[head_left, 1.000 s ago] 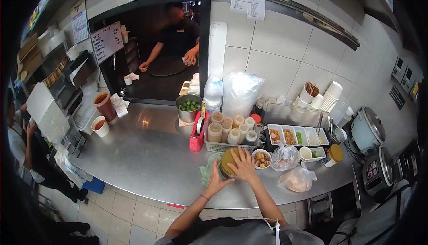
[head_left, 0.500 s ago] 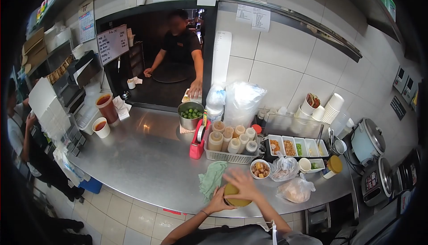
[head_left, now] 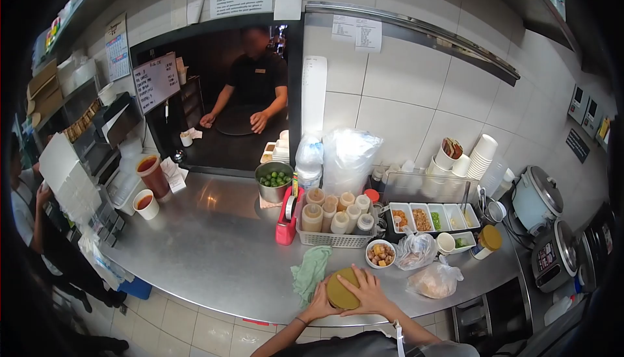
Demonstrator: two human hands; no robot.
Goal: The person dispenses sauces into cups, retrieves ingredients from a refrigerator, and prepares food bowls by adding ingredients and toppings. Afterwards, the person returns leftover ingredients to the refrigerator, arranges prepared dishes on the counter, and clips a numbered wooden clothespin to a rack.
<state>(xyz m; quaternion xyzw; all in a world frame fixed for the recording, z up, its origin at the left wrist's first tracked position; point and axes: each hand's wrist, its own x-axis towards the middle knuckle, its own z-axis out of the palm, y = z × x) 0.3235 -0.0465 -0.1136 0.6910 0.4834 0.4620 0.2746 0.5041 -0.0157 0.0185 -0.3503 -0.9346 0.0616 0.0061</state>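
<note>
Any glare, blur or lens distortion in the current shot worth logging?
Head view: wide-angle bowing curves the steel counter, corners dark; head view: warm glare on that counter, highlights on the plastic bag; head view: hands and yellowish lid fairly crisp, the person opposite blurred at the head.

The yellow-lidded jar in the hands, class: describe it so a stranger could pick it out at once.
Find the steel counter, then the green cloth near its front edge. Just right of the cloth, the jar is between the left hand and right hand. Unlike the yellow-lidded container farther right, it is held.
</note>
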